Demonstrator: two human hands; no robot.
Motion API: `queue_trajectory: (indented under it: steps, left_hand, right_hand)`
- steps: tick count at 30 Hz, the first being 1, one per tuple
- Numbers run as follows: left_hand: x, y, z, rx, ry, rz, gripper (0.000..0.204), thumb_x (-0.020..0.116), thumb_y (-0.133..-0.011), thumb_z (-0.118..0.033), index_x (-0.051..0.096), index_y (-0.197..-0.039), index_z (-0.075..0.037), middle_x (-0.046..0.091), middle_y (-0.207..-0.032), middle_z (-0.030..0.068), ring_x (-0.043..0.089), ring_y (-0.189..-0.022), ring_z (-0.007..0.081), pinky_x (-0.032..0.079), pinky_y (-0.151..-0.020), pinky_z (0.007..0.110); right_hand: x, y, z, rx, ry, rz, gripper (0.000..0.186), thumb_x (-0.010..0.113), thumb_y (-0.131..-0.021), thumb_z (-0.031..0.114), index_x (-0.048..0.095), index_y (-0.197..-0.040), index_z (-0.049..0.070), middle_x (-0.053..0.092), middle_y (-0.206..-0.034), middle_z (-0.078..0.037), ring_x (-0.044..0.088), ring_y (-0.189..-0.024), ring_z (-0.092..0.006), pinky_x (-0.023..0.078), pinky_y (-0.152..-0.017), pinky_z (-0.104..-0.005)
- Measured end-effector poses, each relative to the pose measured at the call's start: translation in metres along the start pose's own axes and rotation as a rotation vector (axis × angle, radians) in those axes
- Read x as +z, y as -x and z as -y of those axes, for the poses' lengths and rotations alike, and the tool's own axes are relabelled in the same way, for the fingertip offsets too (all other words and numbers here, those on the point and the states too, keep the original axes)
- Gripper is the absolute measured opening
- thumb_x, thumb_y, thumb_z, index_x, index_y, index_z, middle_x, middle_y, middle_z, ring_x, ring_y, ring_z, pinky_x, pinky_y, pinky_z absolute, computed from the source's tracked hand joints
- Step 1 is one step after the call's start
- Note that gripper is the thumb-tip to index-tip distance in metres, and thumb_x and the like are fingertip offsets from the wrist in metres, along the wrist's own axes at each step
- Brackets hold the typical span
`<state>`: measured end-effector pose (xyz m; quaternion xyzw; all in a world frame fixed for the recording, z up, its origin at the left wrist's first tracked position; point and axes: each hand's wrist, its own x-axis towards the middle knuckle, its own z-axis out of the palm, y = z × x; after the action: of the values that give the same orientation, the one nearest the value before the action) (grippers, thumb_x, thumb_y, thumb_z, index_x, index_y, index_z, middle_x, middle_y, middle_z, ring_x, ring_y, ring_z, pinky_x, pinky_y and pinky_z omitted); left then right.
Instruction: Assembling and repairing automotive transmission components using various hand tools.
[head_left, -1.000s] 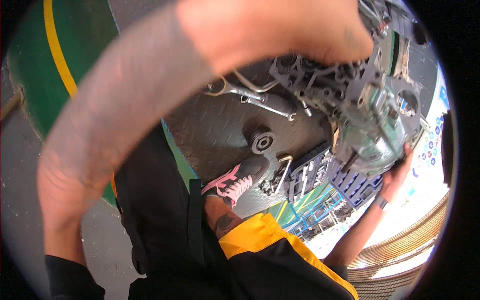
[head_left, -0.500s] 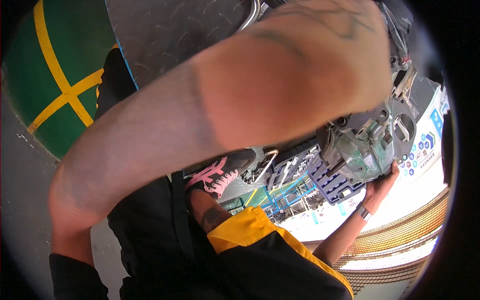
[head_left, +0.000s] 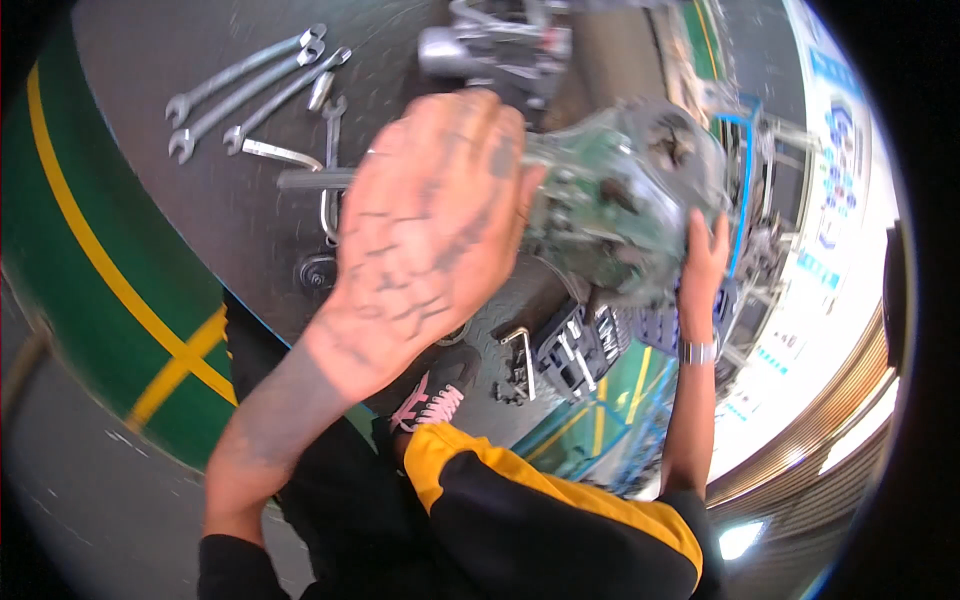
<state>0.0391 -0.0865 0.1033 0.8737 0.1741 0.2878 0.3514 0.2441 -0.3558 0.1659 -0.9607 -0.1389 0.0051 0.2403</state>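
Observation:
A greenish-grey metal gearbox housing [head_left: 610, 200], with a round opening at its upper right, sits right of the middle and is blurred. My right hand [head_left: 702, 262] grips its right rim, fingers against the edge, a metal-band watch on the wrist. My left hand [head_left: 430, 215] is closed beside the housing's left side, back toward me and thumb near the housing. Its other fingers are hidden, and so is what they hold. A grey bar [head_left: 312, 178] shows left of that hand; whether it is in the grip I cannot tell.
Several combination wrenches [head_left: 245, 75], a socket [head_left: 321, 91] and an L-shaped wrench [head_left: 282, 153] lie on the dark bench [head_left: 130, 40]. An open tool case [head_left: 578, 352] lies below the housing. More metal parts [head_left: 495, 50] stand at the far side. My shoe [head_left: 440, 400] is below the bench edge.
The view has swung, so the housing appears nearer the middle and the wrenches have come into sight. My left hand, cut off at the top before, now shows beside the housing. My right hand stays on it.

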Motion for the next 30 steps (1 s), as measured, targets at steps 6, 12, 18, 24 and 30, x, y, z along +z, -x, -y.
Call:
queue_trajectory:
  steps: [6,12,18,24,30]
  left_hand:
    - [0.039,-0.016,-0.032,0.314,-0.189,0.51,0.088,0.081,-0.073,-0.05,0.05,-0.134,0.006,0.065,-0.115,0.0208,0.063,-0.107,0.0357,0.047,-0.095,0.044]
    - [0.039,-0.028,-0.048,0.261,-0.488,0.73,0.097,0.088,-0.07,-0.04,0.041,-0.142,0.005,0.065,-0.115,0.0228,0.061,-0.106,0.0411,0.046,-0.093,0.047]
    - [0.068,-0.026,-0.062,0.121,-0.605,0.81,0.094,0.09,-0.069,-0.035,0.042,-0.138,0.006,0.061,-0.123,0.0274,0.062,-0.109,0.0405,0.047,-0.096,0.045]
    - [0.055,-0.034,-0.028,-0.023,-0.573,0.817,0.114,0.093,-0.067,-0.036,0.028,-0.145,0.017,0.05,-0.136,0.0337,0.051,-0.128,0.0389,0.041,-0.107,0.041]
    - [0.059,-0.012,-0.043,-0.021,-0.445,0.738,0.093,0.093,-0.066,-0.02,0.042,-0.139,0.006,0.056,-0.13,0.018,0.054,-0.117,0.027,0.043,-0.104,0.038]
  right_hand:
    - [-0.025,-0.006,-0.025,0.146,-0.696,0.306,0.067,0.034,-0.108,0.052,0.037,-0.152,0.003,0.028,-0.162,-0.018,0.024,-0.151,-0.0249,0.02,-0.123,-0.0367]
    - [-0.088,0.121,-0.036,0.24,-0.447,-0.407,0.02,0.049,-0.086,0.0,0.067,-0.095,0.003,0.064,-0.065,-0.008,0.06,-0.054,-0.0179,0.047,-0.054,-0.0341]
    - [-0.152,0.212,-0.016,0.211,-0.416,0.429,0.016,0.065,-0.073,0.016,0.056,-0.061,0.01,0.054,-0.051,-0.006,0.059,-0.044,-0.0234,0.043,-0.04,-0.0413]
    - [-0.165,0.179,-0.067,0.23,-0.871,0.293,0.012,0.069,-0.061,0.02,0.065,-0.052,0.013,0.051,-0.043,0.001,0.053,-0.04,-0.0145,0.036,-0.038,-0.0333]
    - [-0.158,0.145,-0.098,0.069,-0.992,0.609,0.011,0.069,-0.061,0.02,0.066,-0.054,0.012,0.052,-0.044,-0.003,0.055,-0.042,-0.0174,0.036,-0.039,-0.0355]
